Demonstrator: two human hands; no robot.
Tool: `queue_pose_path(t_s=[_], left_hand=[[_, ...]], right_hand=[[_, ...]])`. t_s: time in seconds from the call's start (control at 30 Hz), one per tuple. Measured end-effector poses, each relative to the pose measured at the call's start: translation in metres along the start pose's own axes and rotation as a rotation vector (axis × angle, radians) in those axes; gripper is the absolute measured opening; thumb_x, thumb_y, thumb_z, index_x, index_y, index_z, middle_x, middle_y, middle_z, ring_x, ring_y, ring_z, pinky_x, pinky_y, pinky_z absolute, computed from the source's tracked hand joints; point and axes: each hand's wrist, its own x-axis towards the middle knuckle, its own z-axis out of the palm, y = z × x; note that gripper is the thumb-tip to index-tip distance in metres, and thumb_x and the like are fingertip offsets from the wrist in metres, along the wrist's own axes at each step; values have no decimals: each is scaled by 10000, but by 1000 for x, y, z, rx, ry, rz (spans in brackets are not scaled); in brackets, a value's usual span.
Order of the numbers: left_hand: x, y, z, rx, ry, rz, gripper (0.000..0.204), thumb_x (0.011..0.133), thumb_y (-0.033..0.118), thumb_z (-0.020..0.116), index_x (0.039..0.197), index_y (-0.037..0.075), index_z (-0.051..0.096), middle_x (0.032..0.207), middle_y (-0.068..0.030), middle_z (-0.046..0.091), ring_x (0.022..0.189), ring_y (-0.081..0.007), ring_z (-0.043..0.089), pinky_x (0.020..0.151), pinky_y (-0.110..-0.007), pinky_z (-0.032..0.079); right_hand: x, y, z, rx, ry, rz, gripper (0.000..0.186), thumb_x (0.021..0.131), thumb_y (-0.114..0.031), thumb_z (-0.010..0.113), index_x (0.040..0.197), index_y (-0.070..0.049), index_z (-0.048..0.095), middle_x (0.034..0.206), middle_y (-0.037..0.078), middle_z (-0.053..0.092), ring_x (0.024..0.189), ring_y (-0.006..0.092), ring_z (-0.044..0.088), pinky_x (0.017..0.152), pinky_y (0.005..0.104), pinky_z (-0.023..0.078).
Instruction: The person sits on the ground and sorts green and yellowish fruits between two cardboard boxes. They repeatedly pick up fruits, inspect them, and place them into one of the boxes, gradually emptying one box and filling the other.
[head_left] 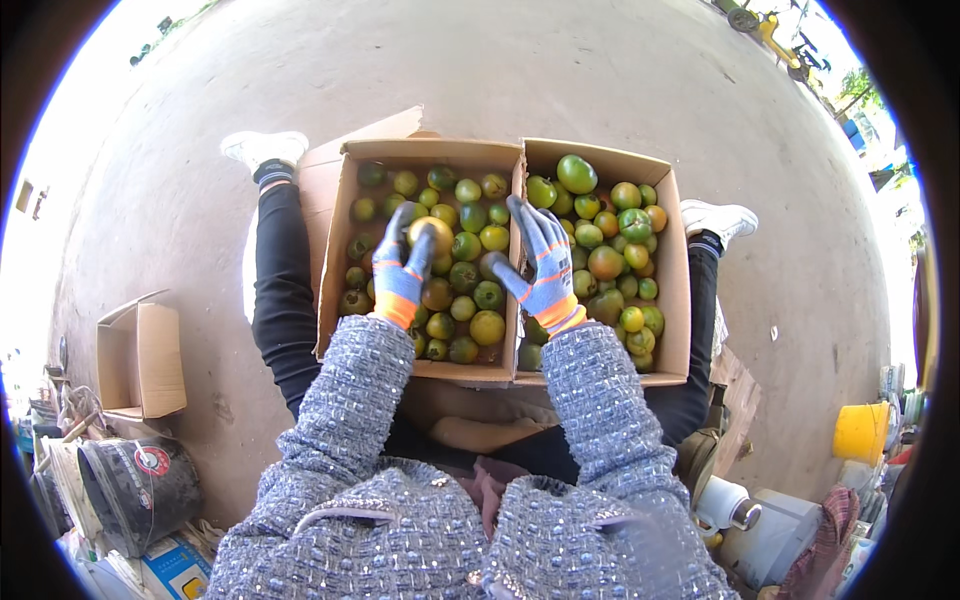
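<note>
Two open cardboard boxes stand side by side between my legs. Mostly green, round tomatoes (463,277) fill the left box (430,152). The right box (676,300) holds green and orange tomatoes (605,263), some of them ribbed. My left hand (405,265), in a grey and orange work glove, is closed around a yellow-orange tomato (430,235) above the left box. Over the wall between the boxes is my right hand (545,265), gloved alike. Its thumb and fingers are spread with nothing visible between them; it hides some tomatoes beneath.
Loose cardboard (325,175) lies beside the left box. A small open carton (158,360) sits on the concrete floor to the left, near a black bucket (140,490). At the right are a yellow container (862,432), a white bottle-like container (722,502) and a wooden board (737,400).
</note>
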Motion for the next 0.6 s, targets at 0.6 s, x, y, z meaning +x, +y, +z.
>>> queue_pose_path(t_s=[0.6], left_hand=[[12,-10,-33,1485,-336,-111,684,803,462,665,1388,192,437,1378,-120,480,1316,-307,381,1091,-510,239]], right_hand=[[-39,28,-37,-269,515,248,512,886,-95,611,1351,42,444,1304,211,534,1168,343,533,1002,428,409]])
